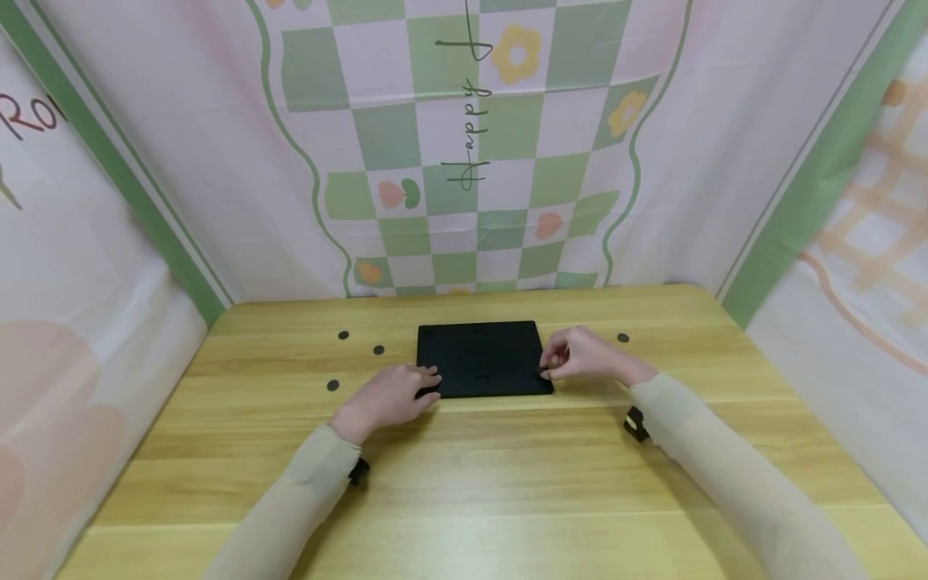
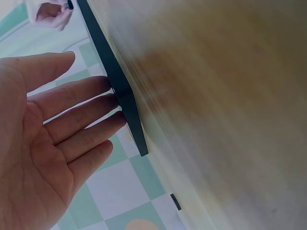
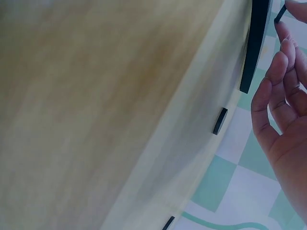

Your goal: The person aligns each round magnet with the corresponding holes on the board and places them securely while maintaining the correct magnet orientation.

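Observation:
A thin black rectangular board (image 1: 478, 354) lies flat on the wooden table, with faint round marks on its face. My left hand (image 1: 391, 395) rests its fingertips on the board's near left corner; the left wrist view shows these fingers (image 2: 86, 115) nearly straight against the board. Over the near right corner, my right hand (image 1: 580, 354) pinches a small black disc (image 3: 280, 13) between thumb and index finger. In the right wrist view that disc is tilted on edge, close above the board (image 3: 254, 48). The other right fingers curl loosely.
Several dark discs lie on the table (image 1: 464, 475): a far left disc (image 1: 344, 334), one nearer the board (image 1: 379, 350), a disc beside my left hand (image 1: 333, 385) and a disc beyond my right wrist (image 1: 623, 337). Patterned curtains (image 1: 478, 145) hang behind and at both sides.

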A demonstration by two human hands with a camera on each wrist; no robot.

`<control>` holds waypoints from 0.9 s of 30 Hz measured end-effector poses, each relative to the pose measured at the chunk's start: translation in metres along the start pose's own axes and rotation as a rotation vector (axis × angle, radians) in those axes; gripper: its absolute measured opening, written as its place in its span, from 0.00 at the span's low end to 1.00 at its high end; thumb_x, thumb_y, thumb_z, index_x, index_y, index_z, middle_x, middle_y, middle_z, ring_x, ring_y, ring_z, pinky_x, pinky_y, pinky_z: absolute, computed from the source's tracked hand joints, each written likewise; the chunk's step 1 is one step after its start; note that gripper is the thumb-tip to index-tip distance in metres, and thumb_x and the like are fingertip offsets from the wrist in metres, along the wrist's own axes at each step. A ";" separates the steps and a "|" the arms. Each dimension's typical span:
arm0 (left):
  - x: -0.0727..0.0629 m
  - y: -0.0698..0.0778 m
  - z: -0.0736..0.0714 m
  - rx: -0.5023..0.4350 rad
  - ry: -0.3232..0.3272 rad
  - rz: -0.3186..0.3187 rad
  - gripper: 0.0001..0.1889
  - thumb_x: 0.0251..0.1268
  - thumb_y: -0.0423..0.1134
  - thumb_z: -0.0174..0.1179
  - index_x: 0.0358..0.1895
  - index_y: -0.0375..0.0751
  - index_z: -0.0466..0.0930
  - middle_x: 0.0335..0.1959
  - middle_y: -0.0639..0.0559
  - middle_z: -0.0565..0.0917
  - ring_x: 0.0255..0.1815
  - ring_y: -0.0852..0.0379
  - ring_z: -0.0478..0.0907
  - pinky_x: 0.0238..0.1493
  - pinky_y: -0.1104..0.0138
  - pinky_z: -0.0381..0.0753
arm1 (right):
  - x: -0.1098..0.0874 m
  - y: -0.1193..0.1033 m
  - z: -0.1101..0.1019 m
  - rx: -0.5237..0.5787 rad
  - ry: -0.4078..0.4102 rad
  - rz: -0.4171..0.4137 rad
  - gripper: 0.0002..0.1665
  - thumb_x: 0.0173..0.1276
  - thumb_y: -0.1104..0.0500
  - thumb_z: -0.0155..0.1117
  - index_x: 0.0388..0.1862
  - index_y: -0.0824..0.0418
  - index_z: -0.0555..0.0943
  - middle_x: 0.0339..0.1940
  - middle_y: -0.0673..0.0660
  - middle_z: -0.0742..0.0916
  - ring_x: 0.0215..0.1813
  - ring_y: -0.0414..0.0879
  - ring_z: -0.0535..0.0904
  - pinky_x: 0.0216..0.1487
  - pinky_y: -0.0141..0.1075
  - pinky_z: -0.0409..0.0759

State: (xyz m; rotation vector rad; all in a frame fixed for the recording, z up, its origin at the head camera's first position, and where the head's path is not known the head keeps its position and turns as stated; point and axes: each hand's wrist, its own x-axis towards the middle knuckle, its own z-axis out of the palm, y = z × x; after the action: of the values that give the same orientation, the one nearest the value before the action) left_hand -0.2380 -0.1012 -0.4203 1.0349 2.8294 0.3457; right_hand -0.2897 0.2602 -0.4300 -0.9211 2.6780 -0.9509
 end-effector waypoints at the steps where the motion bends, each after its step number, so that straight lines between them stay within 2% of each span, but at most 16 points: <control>1: 0.000 0.000 0.000 -0.002 0.000 0.000 0.21 0.72 0.50 0.50 0.61 0.43 0.76 0.64 0.48 0.74 0.65 0.48 0.71 0.62 0.57 0.72 | 0.000 0.000 0.000 0.000 -0.001 0.000 0.06 0.53 0.62 0.72 0.30 0.54 0.85 0.26 0.48 0.84 0.28 0.38 0.78 0.33 0.31 0.79; 27: 0.000 0.001 -0.001 0.002 0.005 0.008 0.21 0.72 0.49 0.50 0.61 0.42 0.76 0.64 0.47 0.74 0.63 0.46 0.73 0.60 0.57 0.73 | 0.002 -0.007 0.004 -0.072 -0.008 -0.021 0.05 0.52 0.61 0.73 0.28 0.53 0.85 0.26 0.47 0.82 0.27 0.35 0.77 0.31 0.29 0.78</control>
State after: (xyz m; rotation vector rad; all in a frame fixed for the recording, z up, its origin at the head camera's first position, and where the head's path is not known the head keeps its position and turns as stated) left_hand -0.2372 -0.1005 -0.4192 1.0470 2.8314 0.3468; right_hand -0.2863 0.2529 -0.4289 -0.9669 2.7173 -0.8585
